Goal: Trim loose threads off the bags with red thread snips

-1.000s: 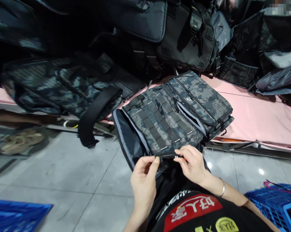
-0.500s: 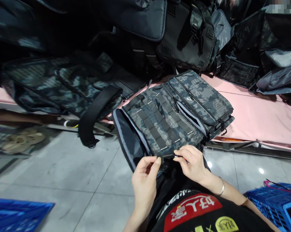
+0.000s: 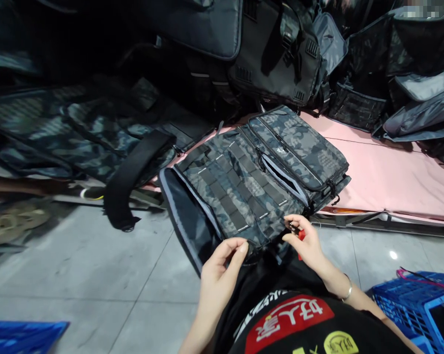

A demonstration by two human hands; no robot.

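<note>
A grey camouflage bag [image 3: 240, 191] lies across the edge of a pink surface, its near end toward my body. At its left an open flap shows a dark lining, and a zipped pocket on its right part gapes open. My left hand [image 3: 225, 263] pinches the bag's near edge between thumb and finger. Just right of it, my right hand [image 3: 306, 243] is closed round a small tool with red handles [image 3: 301, 238], its metal end at the fingertips beside the bag's near right corner.
Dark bags are piled behind and to the left, one with a black strap [image 3: 124, 187] hanging over the edge. The pink surface [image 3: 384, 177] runs right. Blue crates [image 3: 402, 300] stand at lower right, another at lower left [image 3: 22, 334]. Sandals sit at far left.
My right hand has moved right, away from my left hand, and the red-handled tool now shows in it. My left hand still pinches the bag's edge. The view has shifted slightly.
</note>
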